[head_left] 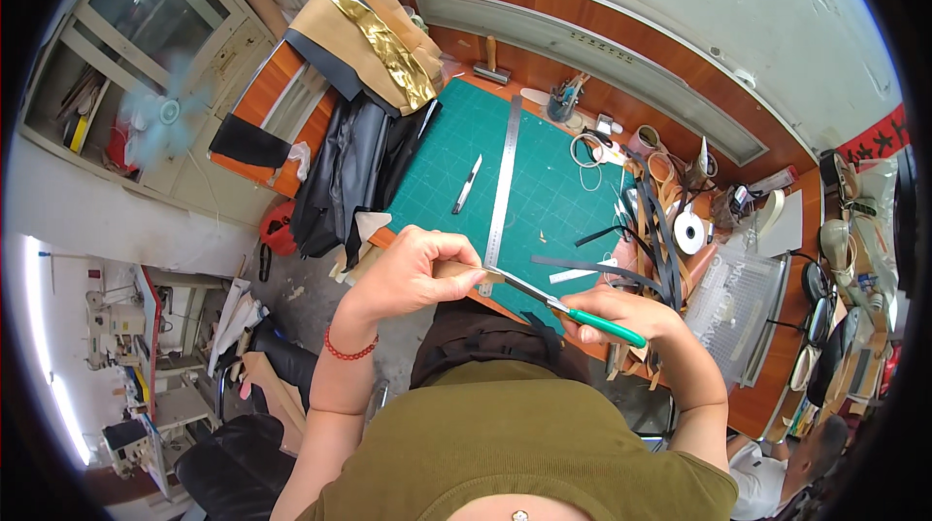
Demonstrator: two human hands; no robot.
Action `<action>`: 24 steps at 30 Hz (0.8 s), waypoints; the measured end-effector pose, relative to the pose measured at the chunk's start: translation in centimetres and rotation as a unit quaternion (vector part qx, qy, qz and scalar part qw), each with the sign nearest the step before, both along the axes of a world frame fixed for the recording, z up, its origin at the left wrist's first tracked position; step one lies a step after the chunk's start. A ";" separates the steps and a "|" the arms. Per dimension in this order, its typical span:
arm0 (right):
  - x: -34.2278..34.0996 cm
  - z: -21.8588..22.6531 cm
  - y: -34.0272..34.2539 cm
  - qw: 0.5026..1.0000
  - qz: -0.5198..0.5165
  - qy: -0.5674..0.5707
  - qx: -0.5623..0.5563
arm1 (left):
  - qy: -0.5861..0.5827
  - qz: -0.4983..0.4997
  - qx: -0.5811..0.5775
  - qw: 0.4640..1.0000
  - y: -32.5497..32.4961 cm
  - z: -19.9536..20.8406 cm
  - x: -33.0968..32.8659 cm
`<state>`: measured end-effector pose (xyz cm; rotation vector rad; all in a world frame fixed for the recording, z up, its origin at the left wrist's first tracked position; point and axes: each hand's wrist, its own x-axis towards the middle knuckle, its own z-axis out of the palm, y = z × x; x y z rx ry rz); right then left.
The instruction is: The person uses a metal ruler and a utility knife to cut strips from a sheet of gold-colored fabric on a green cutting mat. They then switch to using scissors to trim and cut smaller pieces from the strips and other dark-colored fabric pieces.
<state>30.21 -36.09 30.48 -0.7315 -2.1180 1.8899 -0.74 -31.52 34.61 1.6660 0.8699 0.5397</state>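
Note:
My left hand, with a red bead bracelet on its wrist, pinches a small tan piece that looks like leather. From the right, the tips of green-handled scissors meet this piece near my left fingertips. My right hand is closed round the scissors, whose handle sticks out past the palm. Both hands are above the near edge of a green cutting mat. Across the mat lies a long steel ruler, its near end just beyond the scissors' tips. A utility knife rests left of the ruler.
Black and brown strips pile up on the right, by a white roll and a clear plastic box. Black sheet material and tan sheets lie left. A tool cup stands behind. Another person is at lower right.

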 end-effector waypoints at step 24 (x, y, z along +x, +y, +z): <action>0.2 1.8 0.4 0.991 -0.046 -0.091 0.090 | 0.004 -0.028 -0.046 0.999 -0.2 1.1 -0.2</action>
